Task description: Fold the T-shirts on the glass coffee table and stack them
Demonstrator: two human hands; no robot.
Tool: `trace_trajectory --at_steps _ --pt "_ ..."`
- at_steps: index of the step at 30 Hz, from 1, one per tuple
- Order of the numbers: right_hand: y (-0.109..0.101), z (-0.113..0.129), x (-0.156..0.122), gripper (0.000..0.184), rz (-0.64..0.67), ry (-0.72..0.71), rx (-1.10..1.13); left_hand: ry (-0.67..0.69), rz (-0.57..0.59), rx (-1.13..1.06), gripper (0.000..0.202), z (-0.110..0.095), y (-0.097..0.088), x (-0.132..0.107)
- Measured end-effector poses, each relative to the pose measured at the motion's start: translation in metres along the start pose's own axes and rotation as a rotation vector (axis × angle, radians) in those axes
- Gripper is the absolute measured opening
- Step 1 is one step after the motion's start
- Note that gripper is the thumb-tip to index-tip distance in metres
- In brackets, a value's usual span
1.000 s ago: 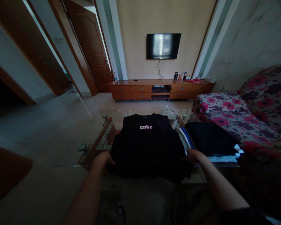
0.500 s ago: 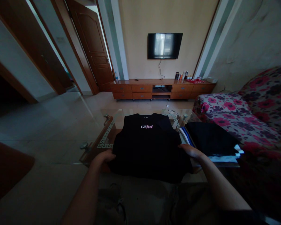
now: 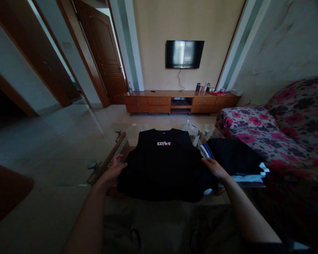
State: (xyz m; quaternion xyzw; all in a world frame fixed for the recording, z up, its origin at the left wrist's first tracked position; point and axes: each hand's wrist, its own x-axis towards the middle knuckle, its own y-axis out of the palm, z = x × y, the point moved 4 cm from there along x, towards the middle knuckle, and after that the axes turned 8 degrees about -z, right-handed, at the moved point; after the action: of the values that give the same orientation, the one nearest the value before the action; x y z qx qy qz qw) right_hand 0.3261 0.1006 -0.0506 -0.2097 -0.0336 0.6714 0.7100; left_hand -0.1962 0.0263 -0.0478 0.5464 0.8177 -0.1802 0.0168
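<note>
Vest (image 3: 165, 165), black with a small white and pink chest mark, lies flat and face up across the middle of the glass table (image 3: 118, 150). Its collar points to the far edge and its hem reaches over the near edge towards the seated person's lap. Left hand (image 3: 113, 171) rests at the vest's left side seam, fingers spread and slack, gripping nothing. Right hand (image 3: 214, 167) lies palm down on the vest's right side seam, fingers extended, not clenched. A stack of folded clothes (image 3: 235, 159), dark on top with white and blue layers beneath, sits at the right end of the table, just beside the vest. A floral sofa (image 3: 281, 130) stands beyond that end.
</note>
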Motion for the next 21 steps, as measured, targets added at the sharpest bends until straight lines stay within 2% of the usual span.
trace_trajectory --at_steps 3,6,11,15,16,18,21 --pt "-0.001 0.005 -0.001 0.043 0.005 0.025 0.285 0.070 0.110 -0.191 0.046 -0.022 0.006 -0.008" --pt "-0.003 0.014 -0.001 0.059 0.044 -0.048 0.482 0.135 0.143 -0.258 0.048 -0.039 0.007 -0.013" --pt "-0.006 0.018 0.002 0.047 0.054 -0.083 0.635 0.187 0.247 -0.258 0.085 -0.049 0.011 -0.019" --pt "-0.006 0.016 0.007 0.044 0.041 -0.027 0.665 0.319 0.186 -0.223 0.115 -0.049 0.013 -0.014" --pt "-0.006 0.014 0.008 0.044 0.031 -0.013 0.668 0.351 0.162 -0.217 0.114 -0.048 0.013 -0.013" --pt "-0.006 0.012 0.010 0.039 0.013 -0.003 0.677 0.357 0.142 -0.212 0.101 -0.047 0.013 -0.009" --pt "-0.005 0.010 0.008 0.028 0.067 -0.021 0.659 0.205 0.198 -0.185 0.073 -0.038 0.015 -0.006"
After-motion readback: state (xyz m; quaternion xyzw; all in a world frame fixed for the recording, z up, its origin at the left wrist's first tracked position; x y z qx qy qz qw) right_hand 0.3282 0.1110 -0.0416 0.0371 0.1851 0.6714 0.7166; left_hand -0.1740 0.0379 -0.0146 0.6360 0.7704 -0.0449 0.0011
